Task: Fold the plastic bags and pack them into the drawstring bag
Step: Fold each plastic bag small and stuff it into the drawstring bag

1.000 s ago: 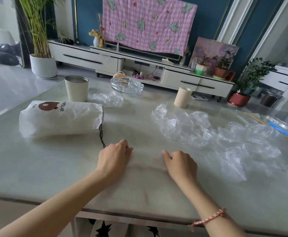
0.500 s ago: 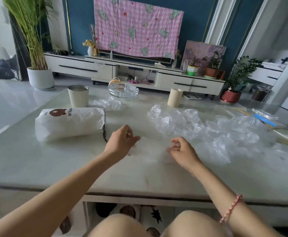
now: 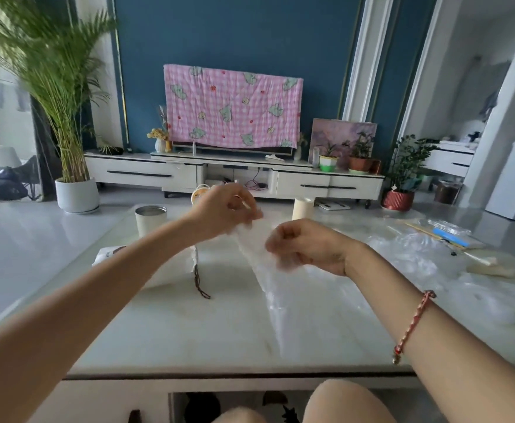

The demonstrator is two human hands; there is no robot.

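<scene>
White fabric, item one: drawstring bag point(image 3: 173, 273), lying on its side at the left of the counter point(image 3: 189, 337) and largely hidden under the left forearm. Its mouth faces right, and a dark braided cord point(image 3: 200, 283) trails from it onto the stone. A pale tumbler point(image 3: 151, 219) with a metal rim stands behind it.

Item two: left grip point(image 3: 227, 210), raised above the counter, fingers curled in a pinch on the top edge of the plastic bag point(image 3: 293, 303). Blur hides which fingers meet.

Item three: plastic bag, thin clear film. It hangs slantwise from the left grip and passes through the right grip, with its lower part draped on the counter toward the front edge. Judged very light, limp and slippery, likely to cling or trap air, with no stiffness to keep a crease unaided. Best taken at the corners or along one edge, drawn taut between both grips, then pressed flat on the counter before each fold.

Item four: right grip point(image 3: 306, 247), lower than the left and just beside it, fingers curled into the film partway down. A red cord bracelet point(image 3: 413, 323) is on the wrist.

Item five: heap of further clear bags point(image 3: 409, 254), crumpled, on the right of the counter, well apart from the drawstring bag. Apparently not yet folded.
</scene>
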